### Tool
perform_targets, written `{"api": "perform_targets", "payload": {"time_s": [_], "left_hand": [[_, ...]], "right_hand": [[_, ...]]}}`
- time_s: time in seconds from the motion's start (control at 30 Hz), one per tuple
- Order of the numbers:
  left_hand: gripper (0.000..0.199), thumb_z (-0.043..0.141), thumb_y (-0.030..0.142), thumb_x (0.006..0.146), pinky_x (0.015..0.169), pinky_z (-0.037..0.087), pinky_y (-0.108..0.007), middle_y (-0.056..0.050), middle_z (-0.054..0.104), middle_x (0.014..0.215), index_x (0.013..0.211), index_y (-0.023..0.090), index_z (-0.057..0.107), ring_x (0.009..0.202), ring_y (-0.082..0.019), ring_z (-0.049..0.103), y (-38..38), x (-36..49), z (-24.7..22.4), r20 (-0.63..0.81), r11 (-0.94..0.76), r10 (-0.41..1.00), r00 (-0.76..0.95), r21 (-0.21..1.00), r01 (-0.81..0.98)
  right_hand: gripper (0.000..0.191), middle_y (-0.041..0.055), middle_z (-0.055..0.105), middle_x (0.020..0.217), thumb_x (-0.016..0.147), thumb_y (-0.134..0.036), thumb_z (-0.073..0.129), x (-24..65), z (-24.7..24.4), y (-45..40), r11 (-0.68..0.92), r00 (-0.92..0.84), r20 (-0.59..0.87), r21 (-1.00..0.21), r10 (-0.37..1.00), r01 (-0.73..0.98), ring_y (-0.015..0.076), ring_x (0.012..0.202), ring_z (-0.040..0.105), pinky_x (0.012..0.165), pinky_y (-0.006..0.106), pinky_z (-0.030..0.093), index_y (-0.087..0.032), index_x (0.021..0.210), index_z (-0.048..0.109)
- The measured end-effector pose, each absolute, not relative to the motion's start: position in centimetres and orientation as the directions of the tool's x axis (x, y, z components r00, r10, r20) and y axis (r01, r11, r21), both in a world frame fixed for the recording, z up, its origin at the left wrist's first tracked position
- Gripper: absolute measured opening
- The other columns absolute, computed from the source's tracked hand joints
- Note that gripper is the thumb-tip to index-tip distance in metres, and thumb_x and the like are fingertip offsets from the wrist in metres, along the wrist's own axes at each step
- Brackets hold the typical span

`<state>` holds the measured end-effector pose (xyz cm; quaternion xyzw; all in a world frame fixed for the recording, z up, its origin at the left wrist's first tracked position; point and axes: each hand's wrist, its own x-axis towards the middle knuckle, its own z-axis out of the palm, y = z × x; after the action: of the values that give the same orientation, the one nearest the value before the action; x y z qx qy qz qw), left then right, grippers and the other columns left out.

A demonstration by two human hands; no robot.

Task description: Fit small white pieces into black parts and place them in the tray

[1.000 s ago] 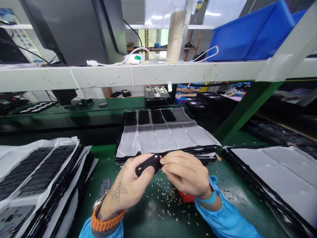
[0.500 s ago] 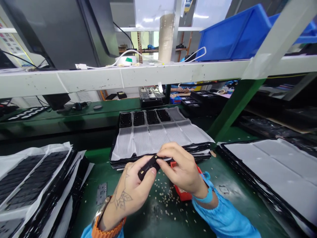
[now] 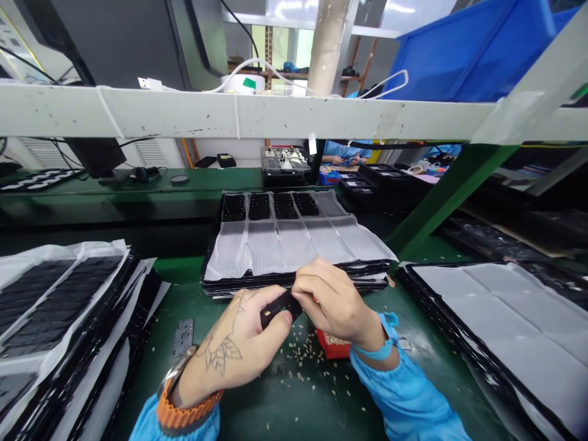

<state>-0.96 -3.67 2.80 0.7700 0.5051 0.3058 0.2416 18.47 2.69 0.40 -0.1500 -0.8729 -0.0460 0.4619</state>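
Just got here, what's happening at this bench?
The left hand holds a small black part, and the right hand pinches at its far end. A red box of small pale pieces sits under the right wrist, with more scattered on the green table. Four black parts lie in the middle tray's back row.

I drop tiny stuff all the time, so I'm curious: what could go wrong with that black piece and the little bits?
The black piece might slip, since the left hand holds it above the green table.
The red box is near the right hand, so a bump could spill its bits.
A sleeve could brush away the loose pale bits.
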Motion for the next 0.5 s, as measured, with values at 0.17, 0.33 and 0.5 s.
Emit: {"api": "perform_targets", "payload": {"time_s": [0.17, 0.33, 0.5], "left_hand": [[0.020, 0.049, 0.021, 0.089, 0.058, 0.030, -0.027, 0.007, 0.042, 0.059, 0.069, 0.020, 0.048, 0.057, -0.011, 0.037, -3.73, -0.94, 2.84, 0.227, -0.382, 0.921, 0.316, 0.677, 0.629], [0.015, 0.050, 0.018, 0.089, 0.059, 0.032, -0.027, 0.006, 0.049, 0.060, 0.078, 0.019, 0.060, 0.057, -0.011, 0.041, -3.73, -1.20, 2.68, 0.269, -0.422, 0.906, 0.328, 0.644, 0.638], [0.019, 0.050, 0.018, 0.091, 0.063, 0.039, -0.028, 0.005, 0.055, 0.060, 0.086, 0.020, 0.068, 0.057, -0.013, 0.051, -3.69, -1.51, 2.28, 0.311, -0.484, 0.875, 0.372, 0.604, 0.633]], "right_hand": [[0.018, 0.0071, 0.061, 0.083, 0.103, -0.013, 0.047, 18.34, 0.09, 3.05, 0.961, -0.574, 0.792, -0.058, 0.210, 0.271, 0.0186, 0.075, 0.052, 0.066, 0.033, 0.045, -0.018, 0.087, 0.053], [0.019, 0.0054, 0.059, 0.082, 0.106, -0.018, 0.043, 18.44, 0.05, 3.25, 0.963, -0.606, 0.762, -0.089, 0.230, 0.255, 0.0185, 0.074, 0.051, 0.066, 0.033, 0.044, -0.020, 0.089, 0.050], [0.019, 0.0045, 0.058, 0.081, 0.107, -0.018, 0.042, 18.56, 0.38, 3.17, 0.966, -0.629, 0.743, -0.093, 0.229, 0.242, 0.0183, 0.075, 0.051, 0.066, 0.033, 0.044, -0.020, 0.089, 0.048]]}}
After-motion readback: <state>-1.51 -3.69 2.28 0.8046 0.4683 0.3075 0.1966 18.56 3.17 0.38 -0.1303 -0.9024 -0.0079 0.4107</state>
